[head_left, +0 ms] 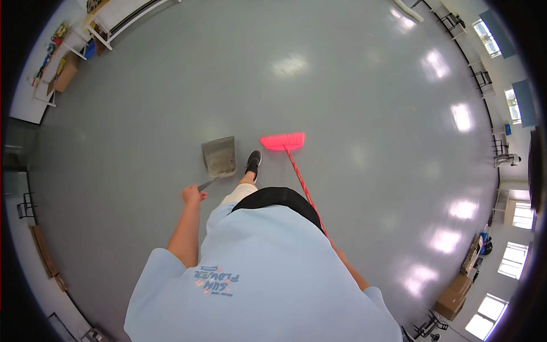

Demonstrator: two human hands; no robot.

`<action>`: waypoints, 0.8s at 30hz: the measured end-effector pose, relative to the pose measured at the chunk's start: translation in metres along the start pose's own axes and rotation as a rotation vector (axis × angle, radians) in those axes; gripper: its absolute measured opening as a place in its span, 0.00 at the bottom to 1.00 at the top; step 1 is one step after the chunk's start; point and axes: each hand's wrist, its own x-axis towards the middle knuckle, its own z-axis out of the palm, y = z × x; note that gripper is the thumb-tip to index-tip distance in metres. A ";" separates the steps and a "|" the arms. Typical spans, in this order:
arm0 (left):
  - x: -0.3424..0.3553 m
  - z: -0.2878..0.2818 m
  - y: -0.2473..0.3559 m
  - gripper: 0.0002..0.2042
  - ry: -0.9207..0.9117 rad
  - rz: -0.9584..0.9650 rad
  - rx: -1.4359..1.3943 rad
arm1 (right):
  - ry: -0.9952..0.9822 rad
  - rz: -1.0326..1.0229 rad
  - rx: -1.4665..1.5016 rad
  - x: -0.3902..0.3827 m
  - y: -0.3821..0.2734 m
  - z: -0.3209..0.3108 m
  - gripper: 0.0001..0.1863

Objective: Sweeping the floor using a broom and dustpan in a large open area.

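My left hand (194,195) is closed around the handle of a grey dustpan (219,154), whose pan is out ahead on the left. A broom with a bright pink head (282,140) and a red striped handle slants back to my right side. My right hand (334,248) is at that handle, mostly hidden by my light blue shirt, so its fingers cannot be made out. My dark shoe (253,163) is between the pan and the broom head.
Grey glossy floor (364,85) surrounds me. Tables (100,34) with boxes and assorted items line the upper-left wall. Chairs (483,80), windows and cardboard boxes (453,296) run along the right wall. Brown boards (44,253) lean at the lower left.
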 end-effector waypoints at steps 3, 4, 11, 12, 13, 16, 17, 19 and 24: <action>0.021 0.017 0.012 0.10 -0.041 0.008 0.026 | 0.032 -0.143 -0.035 0.044 -0.048 -0.036 0.31; 0.027 0.018 0.014 0.11 -0.065 0.007 0.030 | 0.096 -0.192 -0.095 0.052 -0.083 -0.057 0.31; 0.064 0.047 0.043 0.12 -0.146 0.028 0.216 | 0.033 -0.106 0.237 0.108 -0.240 -0.199 0.25; 0.066 0.048 0.047 0.12 -0.168 0.052 0.254 | 0.035 -0.099 0.278 0.112 -0.256 -0.216 0.25; 0.073 0.046 0.053 0.12 -0.187 0.077 0.292 | 0.062 -0.152 0.223 0.118 -0.276 -0.226 0.25; 0.097 0.048 0.056 0.12 -0.254 0.158 0.441 | 0.115 -0.216 0.149 0.156 -0.330 -0.255 0.23; 0.100 0.054 0.063 0.12 -0.260 0.147 0.446 | 0.113 -0.280 0.159 0.171 -0.351 -0.258 0.23; 0.095 0.075 0.081 0.13 -0.304 0.148 0.474 | 0.122 -0.318 0.149 0.204 -0.376 -0.250 0.23; 0.092 0.116 0.094 0.12 -0.331 0.114 0.573 | 0.019 -0.198 -0.049 0.208 -0.417 -0.196 0.32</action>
